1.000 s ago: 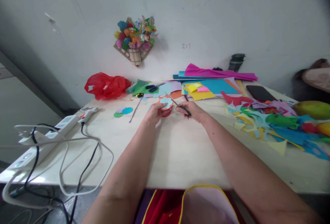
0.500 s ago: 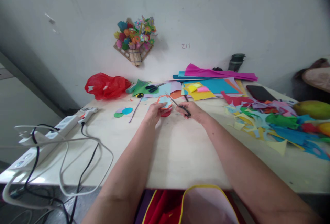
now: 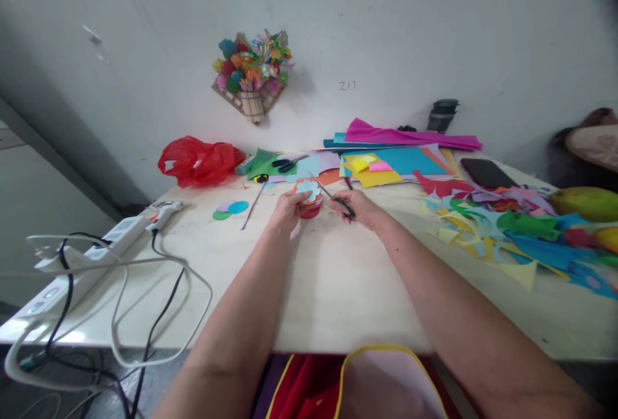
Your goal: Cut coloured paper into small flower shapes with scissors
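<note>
My left hand (image 3: pixel 288 208) pinches a light-blue paper flower (image 3: pixel 309 190) laid over an orange paper piece, with the thumb on top. Just below these, a red round paper piece (image 3: pixel 311 212) shows, partly covered by the hand; whether it is held too, I cannot tell. A pair of dark-handled scissors (image 3: pixel 346 207) is in my right hand (image 3: pixel 358 205), fingers in the loops. Its blades point up and left, their tips close to the flower's right edge. Several paper circles (image 3: pixel 238 207) in blue, green and lilac lie left of my left hand.
Paper scraps (image 3: pixel 502 229) heap on the right, near a dark phone (image 3: pixel 488 174). Coloured sheets (image 3: pixel 420 161) and a second pair of scissors (image 3: pixel 284 165) lie at the back. A red plastic bag (image 3: pixel 200 160) and a power strip (image 3: pixel 91 261) with loose cables occupy the left.
Almost nothing differs. The scissors and my right hand have shifted very slightly left, and the light-blue flower's outline shows a little more fully.
</note>
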A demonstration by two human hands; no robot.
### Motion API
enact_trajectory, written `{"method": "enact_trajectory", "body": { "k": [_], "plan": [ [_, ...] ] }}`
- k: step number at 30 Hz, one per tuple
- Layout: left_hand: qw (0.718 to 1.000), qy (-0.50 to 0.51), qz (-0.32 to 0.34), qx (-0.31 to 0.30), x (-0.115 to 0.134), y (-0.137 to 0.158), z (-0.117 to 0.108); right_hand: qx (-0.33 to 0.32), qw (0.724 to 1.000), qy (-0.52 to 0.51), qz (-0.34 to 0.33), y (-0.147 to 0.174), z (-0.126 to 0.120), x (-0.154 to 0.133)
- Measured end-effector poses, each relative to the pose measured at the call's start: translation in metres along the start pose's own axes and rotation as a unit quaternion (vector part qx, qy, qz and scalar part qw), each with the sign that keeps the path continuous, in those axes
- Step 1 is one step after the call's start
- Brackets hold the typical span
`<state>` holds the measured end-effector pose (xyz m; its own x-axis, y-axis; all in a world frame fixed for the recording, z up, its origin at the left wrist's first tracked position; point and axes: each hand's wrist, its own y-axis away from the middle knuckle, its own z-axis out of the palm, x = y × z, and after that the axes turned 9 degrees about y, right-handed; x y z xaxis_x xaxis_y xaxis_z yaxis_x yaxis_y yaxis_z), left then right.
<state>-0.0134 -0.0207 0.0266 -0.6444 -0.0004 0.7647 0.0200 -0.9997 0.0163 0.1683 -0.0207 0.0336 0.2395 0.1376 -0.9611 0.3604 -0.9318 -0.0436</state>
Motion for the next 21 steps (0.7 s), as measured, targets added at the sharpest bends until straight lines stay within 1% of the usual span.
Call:
{"method": "enact_trajectory", "body": {
  "k": [5,10,16,21],
  "plan": [
    [0.999,-0.004,-0.023,-0.025,0.001,-0.002,-0.004,-0.009,1.000,0.002,-0.013,-0.002,-0.002,0.005],
    [0.998,-0.048,-0.041,-0.030,0.004,-0.002,-0.007,-0.017,1.000,0.003,-0.020,-0.004,-0.004,0.009],
    [0.992,-0.103,-0.037,-0.065,0.006,-0.002,-0.010,-0.022,0.999,0.011,-0.025,-0.004,-0.006,0.010],
    [0.988,-0.122,-0.023,-0.086,0.006,-0.004,-0.015,-0.020,0.999,0.011,-0.023,-0.002,-0.006,0.008]
  ]
}}
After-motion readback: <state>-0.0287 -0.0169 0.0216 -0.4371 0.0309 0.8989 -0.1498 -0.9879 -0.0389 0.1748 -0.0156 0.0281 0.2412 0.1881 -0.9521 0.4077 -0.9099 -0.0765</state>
